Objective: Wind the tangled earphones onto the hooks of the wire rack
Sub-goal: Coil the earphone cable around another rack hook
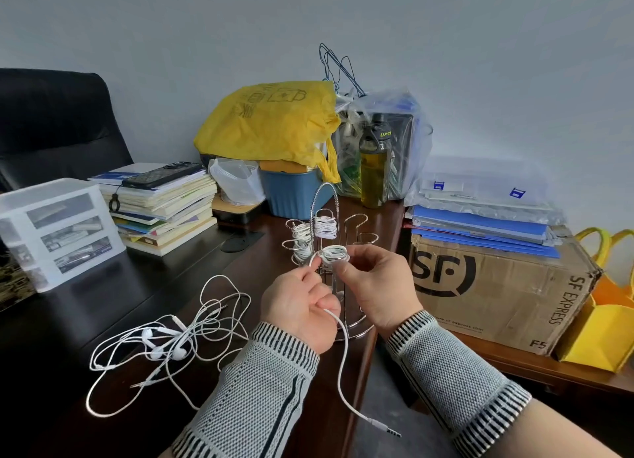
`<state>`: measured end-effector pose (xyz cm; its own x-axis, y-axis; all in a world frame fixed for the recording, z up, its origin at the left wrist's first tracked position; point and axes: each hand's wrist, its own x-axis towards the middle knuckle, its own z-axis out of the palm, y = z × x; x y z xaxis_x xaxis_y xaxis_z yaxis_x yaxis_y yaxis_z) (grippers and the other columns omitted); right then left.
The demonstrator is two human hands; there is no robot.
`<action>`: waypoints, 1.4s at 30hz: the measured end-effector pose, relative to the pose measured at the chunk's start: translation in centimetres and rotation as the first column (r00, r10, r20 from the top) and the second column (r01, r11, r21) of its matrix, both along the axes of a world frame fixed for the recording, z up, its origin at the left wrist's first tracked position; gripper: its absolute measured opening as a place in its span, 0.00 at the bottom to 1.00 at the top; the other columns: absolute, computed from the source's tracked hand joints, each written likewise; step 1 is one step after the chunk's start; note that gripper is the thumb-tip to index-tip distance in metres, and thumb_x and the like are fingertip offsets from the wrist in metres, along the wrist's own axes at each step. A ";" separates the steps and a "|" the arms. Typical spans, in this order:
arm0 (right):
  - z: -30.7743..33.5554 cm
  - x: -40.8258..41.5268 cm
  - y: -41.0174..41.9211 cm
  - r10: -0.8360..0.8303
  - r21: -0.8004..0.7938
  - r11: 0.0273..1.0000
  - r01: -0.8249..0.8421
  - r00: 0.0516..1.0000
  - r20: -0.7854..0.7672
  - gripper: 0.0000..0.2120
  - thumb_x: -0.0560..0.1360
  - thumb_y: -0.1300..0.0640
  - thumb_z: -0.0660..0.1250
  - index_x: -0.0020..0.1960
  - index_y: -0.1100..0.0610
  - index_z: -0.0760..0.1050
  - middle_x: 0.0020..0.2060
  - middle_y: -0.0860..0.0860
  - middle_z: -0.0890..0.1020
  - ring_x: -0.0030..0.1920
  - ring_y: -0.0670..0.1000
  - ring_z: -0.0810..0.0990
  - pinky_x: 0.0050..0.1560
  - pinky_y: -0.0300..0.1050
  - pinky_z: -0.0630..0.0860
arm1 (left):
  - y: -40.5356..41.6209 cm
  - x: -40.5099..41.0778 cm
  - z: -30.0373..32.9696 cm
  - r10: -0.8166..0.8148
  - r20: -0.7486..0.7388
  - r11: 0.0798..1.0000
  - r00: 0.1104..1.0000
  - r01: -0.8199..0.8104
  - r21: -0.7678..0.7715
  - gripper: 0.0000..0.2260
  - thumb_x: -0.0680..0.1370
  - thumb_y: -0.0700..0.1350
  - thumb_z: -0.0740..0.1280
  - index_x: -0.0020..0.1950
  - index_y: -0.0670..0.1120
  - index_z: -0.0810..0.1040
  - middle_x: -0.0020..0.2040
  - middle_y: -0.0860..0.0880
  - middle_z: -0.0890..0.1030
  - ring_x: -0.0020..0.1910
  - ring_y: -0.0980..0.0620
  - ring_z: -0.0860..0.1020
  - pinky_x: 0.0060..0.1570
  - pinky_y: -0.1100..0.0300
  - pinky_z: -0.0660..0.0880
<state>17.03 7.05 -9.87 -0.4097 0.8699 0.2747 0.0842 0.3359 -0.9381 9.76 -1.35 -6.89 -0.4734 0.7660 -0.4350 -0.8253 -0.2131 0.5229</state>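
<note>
A chrome wire rack (356, 224) stands near the desk's right edge, with white earphone coils on three of its left and middle hooks. A fourth coil (333, 253) sits on the front hook. My right hand (374, 284) pinches that coil. My left hand (302, 306) grips the same earphone's cable, whose tail hangs down to a jack plug (389, 429). A tangle of white earphones (164, 346) lies on the dark desk to the left of my hands.
Behind the rack stand a blue bin (291, 193), a yellow bag (271, 121) and an olive bottle (374, 162). A book stack with a phone (161, 203) and a white drawer unit (55, 227) are at left. A cardboard box (497, 286) sits right.
</note>
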 end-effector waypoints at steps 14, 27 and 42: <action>-0.4 0.0 -0.5 0.002 0.025 1.000 0.001 0.993 -0.122 0.06 0.71 0.59 0.74 0.44 0.51 0.78 0.36 0.50 0.84 0.37 0.50 0.84 0.42 0.49 0.82 | -1.9 1.4 -0.6 0.080 -0.337 0.994 0.938 -0.101 -0.047 0.12 0.82 0.38 0.58 0.56 0.43 0.80 0.25 0.54 0.57 0.19 0.60 0.55 0.17 0.69 0.54; -0.3 0.4 -0.8 -0.042 0.176 0.983 0.060 0.994 -0.100 0.11 0.72 0.59 0.73 0.41 0.43 0.77 0.35 0.45 0.84 0.35 0.45 0.82 0.37 0.34 0.78 | -1.5 1.5 -3.0 -0.008 -0.920 0.972 0.392 -0.214 -0.100 0.17 0.83 0.38 0.55 0.68 0.46 0.74 0.20 0.56 0.67 0.20 0.59 0.64 0.25 0.69 0.63; 0.1 0.3 -0.7 0.001 0.114 0.993 0.007 0.997 -0.074 0.03 0.74 0.60 0.71 0.47 0.58 0.80 0.37 0.51 0.83 0.30 0.39 0.79 0.29 0.30 0.73 | 0.0 -0.5 -1.5 0.160 -0.578 0.946 0.801 -0.292 -0.143 0.06 0.76 0.43 0.70 0.42 0.41 0.82 0.31 0.50 0.77 0.25 0.58 0.69 0.27 0.66 0.70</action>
